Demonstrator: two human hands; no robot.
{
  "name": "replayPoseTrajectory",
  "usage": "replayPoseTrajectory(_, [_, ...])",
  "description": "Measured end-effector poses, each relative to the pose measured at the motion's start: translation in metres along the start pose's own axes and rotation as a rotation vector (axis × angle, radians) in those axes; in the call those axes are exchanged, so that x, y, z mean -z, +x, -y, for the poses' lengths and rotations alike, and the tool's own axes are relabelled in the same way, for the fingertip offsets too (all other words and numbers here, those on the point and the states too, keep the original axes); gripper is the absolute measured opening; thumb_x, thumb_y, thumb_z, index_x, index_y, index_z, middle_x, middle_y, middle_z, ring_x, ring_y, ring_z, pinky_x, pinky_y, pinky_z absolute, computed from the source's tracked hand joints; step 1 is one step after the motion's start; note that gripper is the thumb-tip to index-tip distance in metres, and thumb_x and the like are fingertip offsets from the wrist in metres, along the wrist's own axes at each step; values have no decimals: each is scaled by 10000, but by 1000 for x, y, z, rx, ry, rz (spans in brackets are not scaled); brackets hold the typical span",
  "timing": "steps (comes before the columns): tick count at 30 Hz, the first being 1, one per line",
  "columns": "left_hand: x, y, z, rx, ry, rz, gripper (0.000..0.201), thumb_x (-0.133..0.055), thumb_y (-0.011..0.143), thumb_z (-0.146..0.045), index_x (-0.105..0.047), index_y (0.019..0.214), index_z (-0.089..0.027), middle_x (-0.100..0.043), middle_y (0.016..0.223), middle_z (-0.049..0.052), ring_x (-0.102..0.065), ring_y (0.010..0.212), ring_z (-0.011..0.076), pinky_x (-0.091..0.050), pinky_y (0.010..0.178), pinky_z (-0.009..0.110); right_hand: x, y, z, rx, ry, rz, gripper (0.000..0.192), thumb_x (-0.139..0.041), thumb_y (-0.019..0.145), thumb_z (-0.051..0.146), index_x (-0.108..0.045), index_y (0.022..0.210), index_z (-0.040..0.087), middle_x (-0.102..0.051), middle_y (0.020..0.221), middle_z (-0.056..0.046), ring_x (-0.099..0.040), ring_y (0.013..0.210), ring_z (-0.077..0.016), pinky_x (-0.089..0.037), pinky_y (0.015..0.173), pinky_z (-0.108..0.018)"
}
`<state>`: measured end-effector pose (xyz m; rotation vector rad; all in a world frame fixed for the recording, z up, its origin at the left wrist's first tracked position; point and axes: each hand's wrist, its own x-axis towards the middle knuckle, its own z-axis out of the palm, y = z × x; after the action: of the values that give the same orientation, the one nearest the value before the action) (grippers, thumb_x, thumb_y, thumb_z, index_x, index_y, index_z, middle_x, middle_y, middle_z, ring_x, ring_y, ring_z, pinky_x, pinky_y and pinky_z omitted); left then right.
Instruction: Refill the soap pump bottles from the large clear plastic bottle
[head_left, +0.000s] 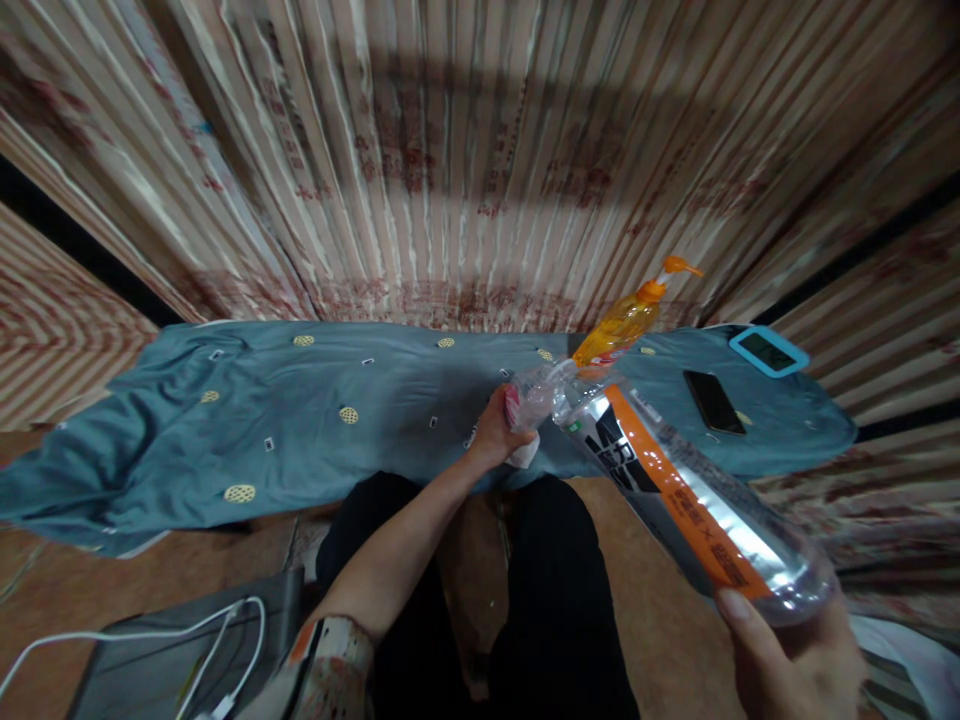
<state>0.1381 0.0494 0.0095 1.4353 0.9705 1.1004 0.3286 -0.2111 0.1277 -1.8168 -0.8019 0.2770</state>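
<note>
My right hand (806, 655) grips the base end of a large clear plastic bottle (675, 500) with a silver and orange label. The bottle is tilted, its neck down toward the left. Against or just beside that neck is the open end of a smaller clear plastic bottle (536, 390) with a pinkish-red patch, which my left hand (495, 432) holds with closed fingers. Whether the two mouths touch, I cannot tell. Something white, like a tissue (523, 452), shows under my left hand. Behind them stands an orange pump bottle (619, 325) of yellow-orange liquid.
A blue-green patterned cloth (390, 390) covers the long narrow surface. On its right lie a black phone (714, 402) and a blue-framed device (769, 350). Stacked cardboard (465, 180) walls the back. A white cable (150, 634) crosses a grey object at lower left.
</note>
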Motion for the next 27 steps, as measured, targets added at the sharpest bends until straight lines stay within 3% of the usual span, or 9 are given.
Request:
replayPoseTrajectory(6, [0, -1, 3, 0, 1, 5, 824, -1038, 575, -236, -631, 1292, -227, -736, 1313, 90, -687, 1252, 353, -509, 1156, 494, -3, -1, 5, -26, 52, -26, 1207, -930, 618, 791, -570, 1557, 124, -615, 1501, -224, -541, 1426, -520, -292, 1287, -745])
replayPoseTrajectory(15, [-1, -1, 1, 19, 14, 8, 813, -1029, 590, -233, -629, 1297, -221, -735, 1306, 82, -690, 1259, 348, -520, 1157, 486, -8, -10, 29, -31, 6, -5, 1273, -854, 711, 868, -475, 1640, 84, -549, 1577, -254, -494, 1490, -509, -282, 1314, -697])
replayPoseTrajectory(27, [0, -1, 2, 5, -5, 8, 845, -1024, 593, -229, -611, 1330, -217, -734, 1356, 105, -695, 1286, 361, -522, 1167, 496, -5, -4, 13, -15, 27, -3, 1221, -882, 703, 819, -511, 1608, 88, -567, 1551, -250, -491, 1487, -529, -276, 1303, -722])
